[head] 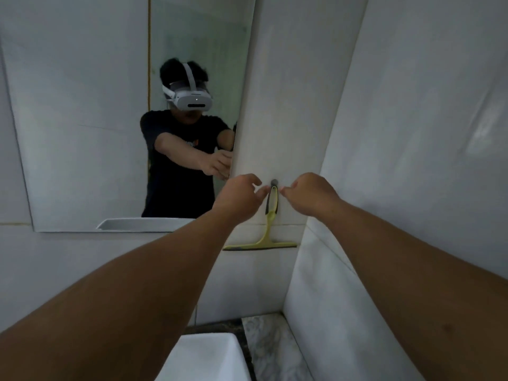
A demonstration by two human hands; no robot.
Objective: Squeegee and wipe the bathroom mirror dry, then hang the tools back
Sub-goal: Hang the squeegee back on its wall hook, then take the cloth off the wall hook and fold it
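We have both arms stretched forward to the wall strip beside the mirror [82,119]. The squeegee [270,215] hangs there from a small dark hook [274,182], handle loop uppermost and blade lowest, directly between our two hands and reaching well below them. The left hand [239,196] sits just left of the loop with fingers loosely curled and partly spread; its fingertips [262,191] point at the top of the handle and appear to touch it or nearly so, but we cannot tell whether they pinch it. The right hand [308,195] mirrors this on the other side, fingers half curled, tips close to the loop, and it encloses nothing that we can see. Neither hand holds a cloth, and no cloth is in view. We judge that the loop is either being seated on or lifted off the hook; the picture alone does not settle which. Several faults are possible from here. If the loop is only resting on the hook tip, letting go lets the squeegee slide down the wall and drop toward the basin [206,356] under our forearms. A sideways nudge from either set of fingertips can swing the blade so that it scrapes the wall. Wet fingers on the smooth handle reduce grip, so a light two-sided pinch can slip. The hook is small and partly hidden by the loop, so engagement is hard to confirm by sight.
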